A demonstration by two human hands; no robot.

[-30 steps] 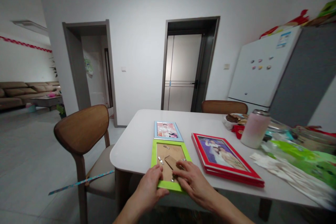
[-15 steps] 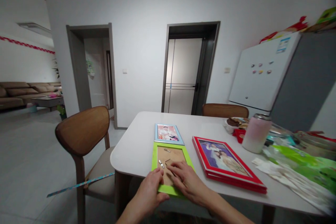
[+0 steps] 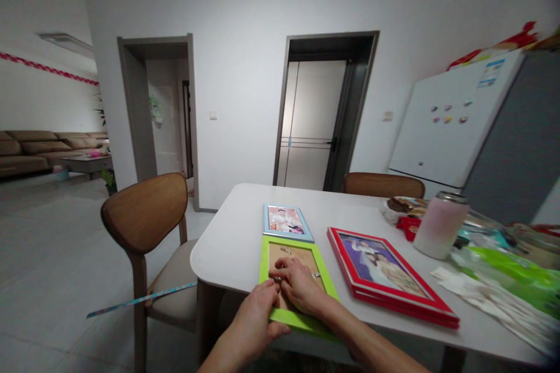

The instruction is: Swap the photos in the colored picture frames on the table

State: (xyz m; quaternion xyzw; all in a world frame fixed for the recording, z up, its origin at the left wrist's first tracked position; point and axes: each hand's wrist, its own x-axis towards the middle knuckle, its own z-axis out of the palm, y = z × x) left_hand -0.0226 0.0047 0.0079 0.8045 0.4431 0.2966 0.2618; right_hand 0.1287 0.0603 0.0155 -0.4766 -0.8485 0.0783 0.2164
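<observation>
A lime-green picture frame (image 3: 330, 290) lies face down at the near edge of the table, its brown backing board (image 3: 301, 252) showing. My left hand (image 3: 257, 316) grips the frame's near left side, thumb at the front edge and fingers on top. Over the board, my right hand (image 3: 300, 284) has its fingers bent together at a small metal clip (image 3: 275, 278) by the left side, partly hidden by the fingertips. Two more metal clips show, a far clip (image 3: 286, 250) and a right clip (image 3: 317, 274). A light-blue photo frame (image 3: 286, 220) lies just beyond, face up.
Right of my hands lies a stack of red photo frames (image 3: 394, 271). Past it stand a pink-and-white bottle (image 3: 441, 226), a white cloth (image 3: 485, 303) and green plastic packaging (image 3: 507, 268). A wooden chair (image 3: 146, 215) stands left of the table (image 3: 227, 233), with a patterned strip (image 3: 140, 299) across it.
My right hand has shifted across the board to the left-side clip, uncovering the clip on the right. My left hand still holds the frame. The view has swung slightly left.
</observation>
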